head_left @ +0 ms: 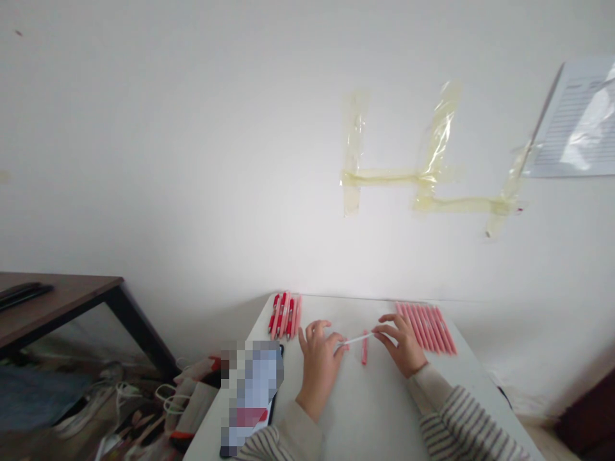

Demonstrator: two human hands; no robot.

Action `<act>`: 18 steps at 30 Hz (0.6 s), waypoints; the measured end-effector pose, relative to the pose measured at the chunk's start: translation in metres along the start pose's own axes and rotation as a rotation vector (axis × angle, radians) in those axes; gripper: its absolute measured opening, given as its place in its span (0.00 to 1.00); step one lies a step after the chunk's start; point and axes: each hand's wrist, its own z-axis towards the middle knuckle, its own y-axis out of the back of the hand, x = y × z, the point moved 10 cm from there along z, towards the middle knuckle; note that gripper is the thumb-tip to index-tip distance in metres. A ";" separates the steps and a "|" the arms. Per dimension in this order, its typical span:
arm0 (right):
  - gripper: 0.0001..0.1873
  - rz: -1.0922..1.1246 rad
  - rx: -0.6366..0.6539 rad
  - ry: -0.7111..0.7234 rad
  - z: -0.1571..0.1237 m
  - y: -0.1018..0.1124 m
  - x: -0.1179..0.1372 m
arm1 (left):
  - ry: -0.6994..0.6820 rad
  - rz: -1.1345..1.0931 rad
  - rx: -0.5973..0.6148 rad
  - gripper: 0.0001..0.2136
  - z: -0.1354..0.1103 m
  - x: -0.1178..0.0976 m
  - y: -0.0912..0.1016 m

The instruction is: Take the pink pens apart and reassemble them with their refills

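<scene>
A thin white pen refill [358, 339] spans the gap between my two hands, just above the white table [369, 410]. My left hand [319, 358] pinches its left end between thumb and forefinger, other fingers loosely bent. At the opposite end, my right hand [402, 342] has thumb and forefinger closed on the tip. Below the refill lies a short pink pen barrel [364, 351], pointing away from me. A small pink piece [346, 344] shows by my left fingertips, partly hidden.
Several red and pink pens [284, 315] lie at the table's back left. A row of pink pen barrels [426, 328] is at the back right. A blurred-out phone [254, 397] rests along the left edge. Beyond stands a brown desk [62, 301]; the wall [216, 160] rises behind.
</scene>
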 end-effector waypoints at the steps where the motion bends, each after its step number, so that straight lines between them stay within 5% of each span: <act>1: 0.09 0.004 -0.001 0.002 0.000 0.000 0.000 | -0.006 -0.004 0.013 0.04 0.000 -0.001 -0.001; 18: 0.12 0.031 -0.008 -0.020 -0.001 0.000 -0.003 | 0.002 -0.039 0.024 0.04 -0.001 0.002 -0.001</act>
